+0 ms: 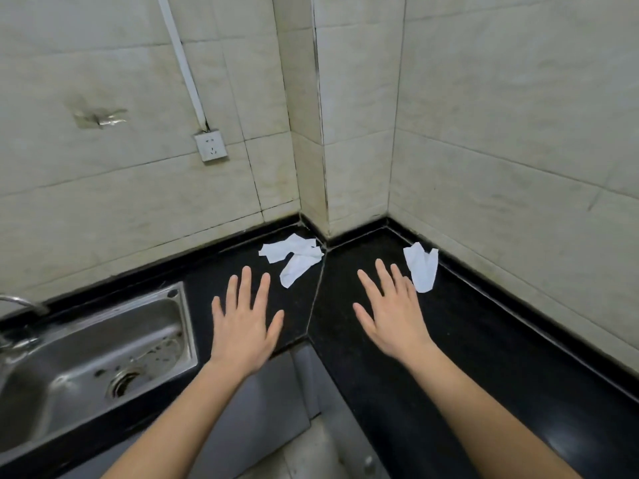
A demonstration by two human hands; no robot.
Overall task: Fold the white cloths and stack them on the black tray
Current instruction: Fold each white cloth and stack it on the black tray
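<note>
The table [466, 340] is showing glossy black. Beyond the left grip [243, 326], a cloth [294, 259] is showing plain white; a second cloth [422, 267], beside the right grip [394, 319], is matching it. Left of the left grip, the sink [103, 326] is gleaming silver-grey. The wall tiles [518, 115] are showing mottled cream.

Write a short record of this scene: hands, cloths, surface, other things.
left hand: open, fingers spread, over the surface
right hand: open, fingers spread, fingertips beside the right cloth; contact unclear
left cloth: crumpled, unfolded, by the wall corner
right cloth: crumpled, unfolded, near the right wall
surface: black counter, L-shaped, in a tiled corner
other: steel sink at left, wall socket
</note>
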